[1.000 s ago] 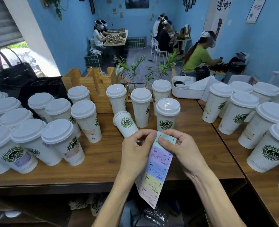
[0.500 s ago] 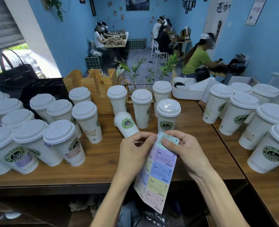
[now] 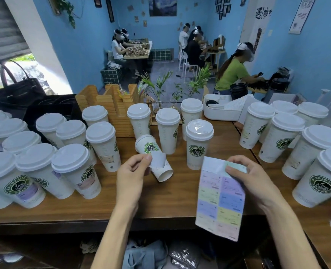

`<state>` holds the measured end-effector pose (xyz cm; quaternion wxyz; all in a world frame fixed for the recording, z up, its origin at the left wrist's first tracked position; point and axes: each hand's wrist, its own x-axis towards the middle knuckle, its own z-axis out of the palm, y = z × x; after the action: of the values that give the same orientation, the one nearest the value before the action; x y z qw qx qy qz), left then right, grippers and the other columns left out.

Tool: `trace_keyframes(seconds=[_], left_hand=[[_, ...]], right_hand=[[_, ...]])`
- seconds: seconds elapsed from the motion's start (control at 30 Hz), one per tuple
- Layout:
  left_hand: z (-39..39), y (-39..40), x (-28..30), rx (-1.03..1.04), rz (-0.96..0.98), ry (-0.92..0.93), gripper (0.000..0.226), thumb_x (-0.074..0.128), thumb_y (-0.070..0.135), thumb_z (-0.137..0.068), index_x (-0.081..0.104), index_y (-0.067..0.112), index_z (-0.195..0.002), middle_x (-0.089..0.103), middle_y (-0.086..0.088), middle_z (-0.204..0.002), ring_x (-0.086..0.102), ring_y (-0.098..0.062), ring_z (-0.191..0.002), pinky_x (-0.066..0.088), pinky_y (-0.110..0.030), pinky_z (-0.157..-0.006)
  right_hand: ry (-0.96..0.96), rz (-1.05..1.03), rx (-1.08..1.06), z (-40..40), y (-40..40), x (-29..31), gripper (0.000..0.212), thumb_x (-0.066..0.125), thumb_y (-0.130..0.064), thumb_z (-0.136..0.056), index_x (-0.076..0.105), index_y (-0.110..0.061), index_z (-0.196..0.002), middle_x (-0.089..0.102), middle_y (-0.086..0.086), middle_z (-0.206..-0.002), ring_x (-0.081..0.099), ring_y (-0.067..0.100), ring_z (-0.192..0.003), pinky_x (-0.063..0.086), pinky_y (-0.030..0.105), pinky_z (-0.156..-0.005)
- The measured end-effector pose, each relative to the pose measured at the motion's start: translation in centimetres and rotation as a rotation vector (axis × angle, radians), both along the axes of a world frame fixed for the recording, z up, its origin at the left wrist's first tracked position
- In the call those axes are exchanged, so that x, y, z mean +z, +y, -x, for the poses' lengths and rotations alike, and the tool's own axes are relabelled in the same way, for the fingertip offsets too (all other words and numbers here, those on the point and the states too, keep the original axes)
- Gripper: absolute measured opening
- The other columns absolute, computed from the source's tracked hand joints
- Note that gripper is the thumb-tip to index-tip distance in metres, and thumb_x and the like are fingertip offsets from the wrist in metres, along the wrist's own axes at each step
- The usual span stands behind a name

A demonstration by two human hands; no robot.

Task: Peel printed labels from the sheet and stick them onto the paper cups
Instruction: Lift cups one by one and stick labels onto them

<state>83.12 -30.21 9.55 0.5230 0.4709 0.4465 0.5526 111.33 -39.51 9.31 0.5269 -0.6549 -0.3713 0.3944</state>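
Two hands work above the front edge of a wooden table (image 3: 122, 195). One peeled label (image 3: 158, 159), its pale back showing, is pinched between thumb and forefinger of the left hand (image 3: 130, 175), held just in front of a cup lying on its side (image 3: 154, 158) — whether it touches that cup cannot be told. Over to the right, the right hand (image 3: 252, 177) pinches the top of the label sheet (image 3: 220, 199), thumb on its face, and the sheet hangs down past the table edge, its pastel labels in two columns and the top-left space bare. Many lidded paper cups (image 3: 198, 144) stand upright on the table — clusters at left, centre and right.
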Motion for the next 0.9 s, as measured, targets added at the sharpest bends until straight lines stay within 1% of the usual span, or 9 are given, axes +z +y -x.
trace_keyframes(seconds=[0.13,0.2,0.3,0.4,0.47,0.53,0.6,0.8,0.9], left_hand=[[0.1,0.4,-0.8,-0.008,0.031,-0.014,0.011,0.067,0.014,-0.098,0.075,0.007,-0.100,0.075,0.004,-0.077,0.062,-0.007,-0.068,0.055,-0.018,-0.068],[-0.3,0.7,-1.3,-0.041,0.069,-0.027,0.014,0.062,0.016,-0.101,0.070,0.006,-0.105,0.077,-0.006,-0.091,0.070,-0.015,-0.077,0.059,-0.021,-0.070],[-1.3,1.0,-2.0,-0.111,0.136,-0.073,0.014,0.052,0.020,-0.108,0.058,0.008,-0.111,0.074,-0.016,-0.109,0.078,-0.028,-0.088,0.063,-0.026,-0.071],[-2.1,1.2,-2.5,-0.168,0.169,-0.084,0.021,0.046,0.025,-0.110,0.052,0.007,-0.117,0.071,-0.020,-0.116,0.078,-0.031,-0.092,0.064,-0.029,-0.071],[-2.3,1.4,-2.8,-0.192,0.187,-0.089,0.026,0.043,0.027,-0.111,0.050,0.004,-0.123,0.072,-0.021,-0.118,0.077,-0.030,-0.094,0.064,-0.030,-0.074],[-2.4,1.4,-2.9,-0.205,0.198,-0.109,0.026,0.041,0.027,-0.112,0.050,0.005,-0.124,0.075,-0.020,-0.114,0.077,-0.030,-0.095,0.064,-0.031,-0.077],[-2.4,1.4,-3.0,-0.217,0.198,-0.130,0.023,0.040,0.027,-0.112,0.050,0.007,-0.121,0.077,-0.017,-0.110,0.077,-0.031,-0.095,0.064,-0.032,-0.079],[-2.9,1.1,-3.2,-0.239,0.192,-0.118,0.023,0.039,0.028,-0.112,0.049,0.008,-0.118,0.078,-0.017,-0.104,0.076,-0.036,-0.098,0.062,-0.040,-0.088],[-3.1,1.0,-3.3,-0.242,0.186,-0.103,0.023,0.038,0.028,-0.112,0.049,0.008,-0.118,0.078,-0.019,-0.104,0.076,-0.037,-0.097,0.062,-0.041,-0.088]], right_hand=[[-0.175,0.141,-0.091,-3.7,0.7,-2.5,0.006,0.071,-0.014,-0.095,0.068,-0.019,-0.092,0.075,0.013,-0.089,0.069,0.025,-0.074,0.048,0.036,-0.068],[-0.304,0.220,-0.147,-4.9,1.7,-4.1,0.006,0.069,-0.015,-0.094,0.068,-0.020,-0.092,0.073,0.009,-0.091,0.066,0.024,-0.073,0.047,0.034,-0.062],[-0.508,0.281,-0.206,-5.5,3.4,-6.6,0.009,0.066,-0.017,-0.092,0.064,-0.026,-0.088,0.071,0.000,-0.093,0.063,0.024,-0.081,0.047,0.035,-0.067],[-0.640,0.256,-0.229,-4.9,4.7,-8.6,0.010,0.067,-0.017,-0.093,0.061,-0.024,-0.096,0.069,-0.002,-0.099,0.060,0.022,-0.089,0.040,0.034,-0.069],[-0.737,0.210,-0.253,-4.5,5.2,-9.8,0.014,0.068,-0.018,-0.094,0.061,-0.022,-0.105,0.067,0.001,-0.107,0.061,0.024,-0.097,0.043,0.035,-0.076],[-0.833,0.182,-0.282,-4.3,5.6,-10.7,0.022,0.070,-0.020,-0.094,0.062,-0.020,-0.115,0.062,0.005,-0.119,0.058,0.028,-0.109,0.045,0.043,-0.092],[-0.885,0.164,-0.326,-4.2,5.9,-11.2,0.027,0.070,-0.021,-0.094,0.063,-0.018,-0.120,0.055,0.008,-0.126,0.051,0.031,-0.117,0.037,0.047,-0.101],[-1.083,0.165,-0.344,-3.9,6.6,-12.0,0.007,0.064,-0.024,-0.099,0.067,-0.020,-0.103,0.058,0.006,-0.113,0.048,0.028,-0.106,0.031,0.040,-0.088],[-1.146,0.180,-0.328,-4.0,6.7,-12.5,0.014,0.055,-0.025,-0.104,0.067,-0.019,-0.104,0.060,0.004,-0.105,0.048,0.027,-0.099,0.025,0.036,-0.080]])
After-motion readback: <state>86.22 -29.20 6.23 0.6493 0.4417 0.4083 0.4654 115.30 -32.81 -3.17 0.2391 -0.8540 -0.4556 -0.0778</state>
